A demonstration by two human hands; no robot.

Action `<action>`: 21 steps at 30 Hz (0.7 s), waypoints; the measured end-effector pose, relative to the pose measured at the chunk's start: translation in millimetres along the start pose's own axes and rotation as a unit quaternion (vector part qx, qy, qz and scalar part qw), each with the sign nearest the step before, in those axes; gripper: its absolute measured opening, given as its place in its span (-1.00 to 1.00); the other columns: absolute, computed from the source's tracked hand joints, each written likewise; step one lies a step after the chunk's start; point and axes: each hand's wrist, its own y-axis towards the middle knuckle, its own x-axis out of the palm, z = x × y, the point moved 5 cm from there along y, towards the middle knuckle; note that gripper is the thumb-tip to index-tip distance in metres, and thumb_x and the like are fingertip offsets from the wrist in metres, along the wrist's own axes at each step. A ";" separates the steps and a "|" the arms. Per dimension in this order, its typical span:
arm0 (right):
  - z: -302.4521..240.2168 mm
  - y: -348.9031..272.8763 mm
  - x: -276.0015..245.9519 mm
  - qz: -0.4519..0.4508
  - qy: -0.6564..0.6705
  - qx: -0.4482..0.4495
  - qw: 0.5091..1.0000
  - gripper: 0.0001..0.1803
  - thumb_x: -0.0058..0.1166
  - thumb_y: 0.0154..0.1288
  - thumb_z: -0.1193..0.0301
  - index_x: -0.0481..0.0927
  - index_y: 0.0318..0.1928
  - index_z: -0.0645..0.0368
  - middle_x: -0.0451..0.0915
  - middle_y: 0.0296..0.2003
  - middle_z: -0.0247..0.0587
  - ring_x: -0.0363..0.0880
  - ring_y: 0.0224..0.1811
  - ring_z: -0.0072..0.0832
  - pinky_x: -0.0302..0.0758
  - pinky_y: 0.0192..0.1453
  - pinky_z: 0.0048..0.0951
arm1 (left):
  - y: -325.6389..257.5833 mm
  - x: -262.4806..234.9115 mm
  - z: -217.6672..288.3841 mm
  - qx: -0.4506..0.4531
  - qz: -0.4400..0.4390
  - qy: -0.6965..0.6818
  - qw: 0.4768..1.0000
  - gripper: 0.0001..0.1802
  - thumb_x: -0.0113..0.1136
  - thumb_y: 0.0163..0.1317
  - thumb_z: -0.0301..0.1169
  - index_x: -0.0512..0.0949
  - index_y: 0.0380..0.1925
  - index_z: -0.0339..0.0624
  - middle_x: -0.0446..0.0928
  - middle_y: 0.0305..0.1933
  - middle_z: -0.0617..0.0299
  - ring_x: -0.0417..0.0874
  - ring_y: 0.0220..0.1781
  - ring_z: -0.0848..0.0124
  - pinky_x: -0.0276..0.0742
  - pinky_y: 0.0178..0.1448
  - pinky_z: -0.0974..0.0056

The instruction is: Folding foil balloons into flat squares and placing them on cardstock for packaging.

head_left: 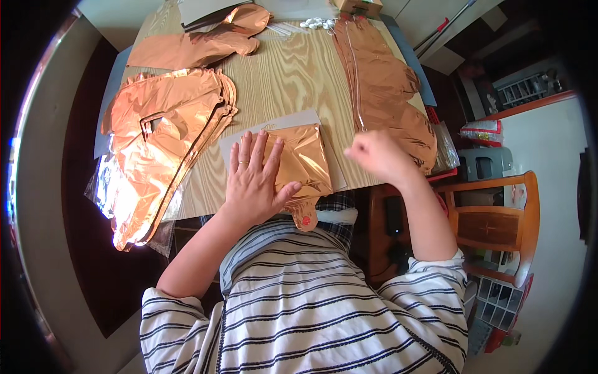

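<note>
My left hand (252,177) lies flat, fingers spread, on a folded copper-coloured foil balloon (305,156). The balloon rests on a grey card (311,117), and its tail tab (305,218) with a red spot hangs past the table's near edge. To the right of the card, my right hand (380,156) is raised a little with curled fingers, slightly blurred; whether anything is pinched in them is hidden. Close beyond it lies a stack of flat copper foil balloons (386,87).
At the left, more flat copper foil balloons (168,124) overhang the wood-grain table (286,75). Another foil piece (187,50) lies behind them. Small white items (317,23) and a cardboard box (360,6) are at the far edge. A wooden chair (492,224) stands at right.
</note>
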 end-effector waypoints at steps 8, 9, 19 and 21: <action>-5.7 62.6 10.5 0.138 0.081 -0.273 0.949 -0.87 0.27 0.30 0.53 0.73 -0.14 0.18 0.63 -0.29 -0.23 0.63 -0.31 -0.36 0.56 -0.19 -0.39 | 1.8 0.2 -0.7 -0.010 -0.014 -0.023 1.000 -0.05 -0.01 0.38 0.33 0.25 0.53 -0.14 0.18 0.56 -0.24 0.07 0.61 -0.32 -0.08 0.61 -0.32; -6.1 66.6 14.6 0.124 0.094 -0.283 0.946 -0.86 0.28 0.29 0.54 0.73 -0.14 0.17 0.63 -0.28 -0.24 0.64 -0.30 -0.36 0.56 -0.19 -0.40 | 2.1 -0.5 -0.4 -0.013 -0.015 -0.028 0.999 -0.05 -0.01 0.38 0.33 0.25 0.53 -0.14 0.17 0.56 -0.24 0.07 0.61 -0.32 -0.08 0.61 -0.32; -11.3 71.1 16.9 0.153 0.088 -0.343 0.923 -0.88 0.29 0.24 0.59 0.71 -0.21 0.16 0.62 -0.27 -0.27 0.67 -0.25 -0.36 0.59 -0.20 -0.35 | 2.3 -1.0 -0.8 -0.014 -0.031 -0.010 0.999 -0.06 -0.07 0.41 0.33 0.25 0.53 -0.17 0.14 0.58 -0.24 0.05 0.63 -0.28 -0.11 0.63 -0.28; -12.0 72.9 17.6 0.165 0.096 -0.347 0.918 -0.93 0.30 0.20 0.54 0.69 -0.28 0.15 0.61 -0.32 -0.27 0.66 -0.30 -0.31 0.57 -0.26 -0.31 | 2.5 -0.9 -1.0 -0.017 -0.032 -0.014 0.999 -0.06 -0.07 0.41 0.33 0.25 0.53 -0.17 0.14 0.58 -0.25 0.06 0.63 -0.29 -0.11 0.63 -0.29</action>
